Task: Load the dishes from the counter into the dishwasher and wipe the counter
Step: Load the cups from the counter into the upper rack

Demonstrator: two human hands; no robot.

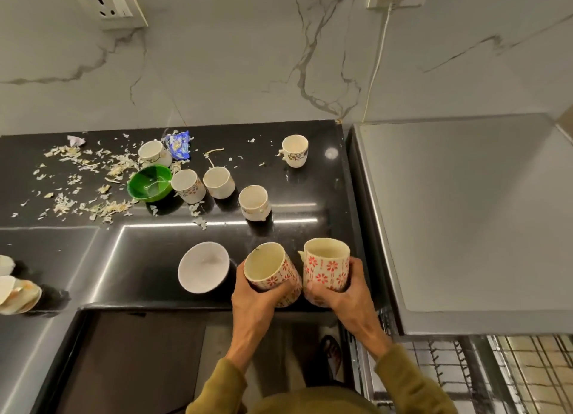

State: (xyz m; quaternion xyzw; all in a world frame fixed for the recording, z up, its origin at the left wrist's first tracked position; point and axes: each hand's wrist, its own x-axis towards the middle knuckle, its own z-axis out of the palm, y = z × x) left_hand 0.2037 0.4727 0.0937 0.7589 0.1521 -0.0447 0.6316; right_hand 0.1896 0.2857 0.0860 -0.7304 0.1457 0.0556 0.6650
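My left hand grips a cream mug with red flowers, tilted toward the left, at the counter's front edge. Beside it, my right hand holds a second red-flowered mug upright. A white bowl sits just left of the mugs on the black counter. Further back stand several small white cups, among them cup and cup, and a green bowl. The dishwasher's open rack shows at the lower right, below the grey appliance top.
Vegetable peelings and scraps litter the counter's left side, with a blue wrapper at the back. Stacked plates sit at the far left edge. A white cord hangs down the marble wall.
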